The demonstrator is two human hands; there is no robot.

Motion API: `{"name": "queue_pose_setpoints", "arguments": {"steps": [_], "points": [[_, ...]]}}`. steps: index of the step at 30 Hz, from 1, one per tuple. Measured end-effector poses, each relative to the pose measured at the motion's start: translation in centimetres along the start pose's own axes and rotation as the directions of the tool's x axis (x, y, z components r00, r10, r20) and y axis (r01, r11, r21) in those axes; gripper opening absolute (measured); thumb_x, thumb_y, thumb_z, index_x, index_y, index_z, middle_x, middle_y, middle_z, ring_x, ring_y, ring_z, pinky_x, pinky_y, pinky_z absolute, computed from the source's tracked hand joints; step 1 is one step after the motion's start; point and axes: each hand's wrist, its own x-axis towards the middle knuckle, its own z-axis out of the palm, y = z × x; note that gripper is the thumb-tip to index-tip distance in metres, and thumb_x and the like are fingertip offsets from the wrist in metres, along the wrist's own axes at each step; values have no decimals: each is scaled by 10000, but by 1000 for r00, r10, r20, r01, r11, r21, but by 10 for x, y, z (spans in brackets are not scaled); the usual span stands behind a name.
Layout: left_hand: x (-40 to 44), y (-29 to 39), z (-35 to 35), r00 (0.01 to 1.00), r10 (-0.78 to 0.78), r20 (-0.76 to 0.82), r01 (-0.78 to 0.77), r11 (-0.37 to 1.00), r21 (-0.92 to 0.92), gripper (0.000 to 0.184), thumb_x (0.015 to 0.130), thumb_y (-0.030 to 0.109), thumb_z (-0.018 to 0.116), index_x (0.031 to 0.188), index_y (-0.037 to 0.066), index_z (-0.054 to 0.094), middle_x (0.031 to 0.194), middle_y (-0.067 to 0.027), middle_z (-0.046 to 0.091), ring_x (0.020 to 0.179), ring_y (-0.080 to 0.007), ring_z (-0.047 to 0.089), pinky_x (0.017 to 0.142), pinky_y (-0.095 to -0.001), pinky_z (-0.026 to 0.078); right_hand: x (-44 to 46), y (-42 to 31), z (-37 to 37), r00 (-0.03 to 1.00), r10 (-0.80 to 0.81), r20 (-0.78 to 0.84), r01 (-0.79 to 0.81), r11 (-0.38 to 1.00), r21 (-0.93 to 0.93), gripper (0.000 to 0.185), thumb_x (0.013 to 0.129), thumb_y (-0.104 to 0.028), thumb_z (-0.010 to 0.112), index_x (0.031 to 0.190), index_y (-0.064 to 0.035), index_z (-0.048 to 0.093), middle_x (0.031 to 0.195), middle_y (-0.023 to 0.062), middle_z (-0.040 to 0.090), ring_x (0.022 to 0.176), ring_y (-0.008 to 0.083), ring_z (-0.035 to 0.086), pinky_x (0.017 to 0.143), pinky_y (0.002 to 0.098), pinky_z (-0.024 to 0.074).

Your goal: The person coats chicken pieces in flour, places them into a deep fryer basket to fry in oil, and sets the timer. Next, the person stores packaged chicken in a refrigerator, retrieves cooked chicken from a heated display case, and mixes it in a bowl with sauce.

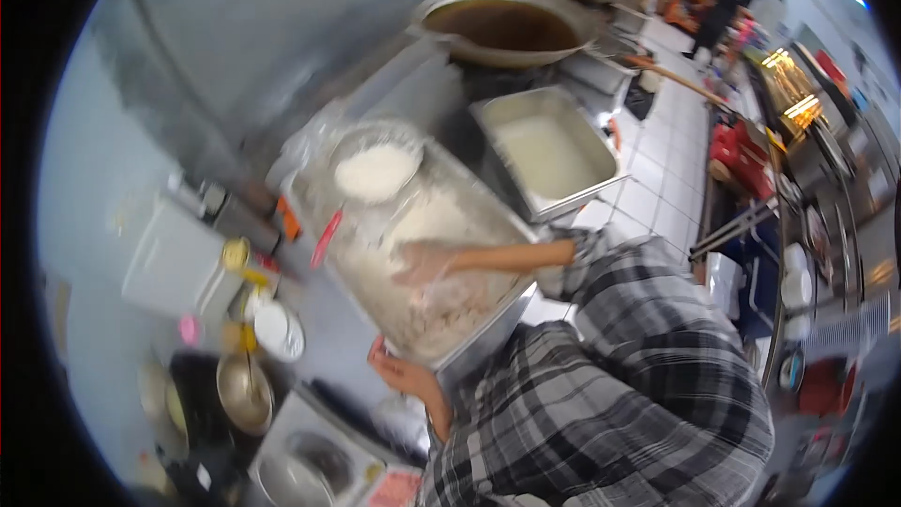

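Observation:
A large metal tray (507,211) of white flour lies before me. My right hand (427,263) reaches into it, coated in flour, its fingers stretched out and blurred. Beside that hand, pale lumpy flour-covered pieces (460,300) lie in the tray; I cannot make out their kind. My left hand (405,374) is just outside the tray's near left corner, fingers loosely bent and apart, with nothing visible in them. A round sieve or bowl (378,167) with white flour sits in the tray's far end. A red-handled utensil (327,238) rests on its left edge.
Right of the tray stands a deep metal pan (554,145) of pale liquid. Beyond it is a wide wok (497,26) of dark oil. Bowls (246,392) and a white-lidded container (277,329) stand at the left. A person (721,11) stands down the tiled aisle.

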Motion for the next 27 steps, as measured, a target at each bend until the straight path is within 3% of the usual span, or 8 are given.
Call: {"name": "queue_pose_setpoints", "arguments": {"steps": [2,6,14,19,21,22,24,27], "points": [[0,-3,4,1000,-4,-17,3,998,-55,365,1024,233,301,1051,-38,544,1019,-158,563,982,-244,529,915,-353,405,-3,32,-1,881,-459,-110,453,888,-79,682,688,-241,686,1251,68,454,966,296,615,913,360,618,822,417,482],[4,11,4,991,-130,-25,128,990,-60,316,1013,195,337,1027,-26,562,981,-124,591,940,-207,547,878,-308,412,-6,-20,-56,945,-158,286,194,976,-103,738,619,-87,656,1287,92,397,960,311,602,939,365,613,843,391,469],[5,12,4,990,-128,-53,127,992,-20,270,998,147,359,1010,-6,581,952,-110,622,894,-196,576,823,-292,431,4,-35,-65,861,-180,476,326,913,-245,337,749,-241,661,944,28,607,923,245,631,838,325,633,733,393,477],[3,10,4,988,-138,-68,137,990,-27,267,998,138,356,1008,-7,580,950,-114,619,885,-198,577,823,-291,431,0,8,-55,743,56,667,-34,998,-46,480,800,-363,637,1171,-65,575,1190,224,560,1037,311,583,930,356,431],[5,13,4,986,-157,-61,155,987,-31,272,1001,146,352,1016,-9,575,963,-108,616,905,-190,569,842,-292,424,-14,18,-32,861,-143,488,195,979,-58,530,795,-356,647,1231,-69,552,1189,202,571,1020,276,584,941,338,432],[5,14,4,984,-172,-54,171,985,-36,278,1005,156,348,1025,-9,571,976,-102,612,927,-181,560,861,-293,418,-15,35,2,835,-462,299,527,828,-193,551,790,-343,654,1242,-49,543,1131,187,608,967,241,601,910,328,450],[3,14,4,980,-192,-51,190,981,-42,285,1010,166,343,1034,-10,566,989,-96,609,948,-172,551,880,-294,412,-32,34,36,769,-628,119,639,759,-125,547,775,-307,662,1225,-17,550,1039,170,650,893,198,618,860,319,473],[4,13,4,980,-192,-48,191,981,-33,285,1011,164,340,1035,-10,564,988,-97,608,944,-169,551,877,-292,412,-56,-8,28,920,-201,337,96,948,304,494,750,-253,660,1155,18,579,940,163,656,831,186,614,803,333,482]]}}
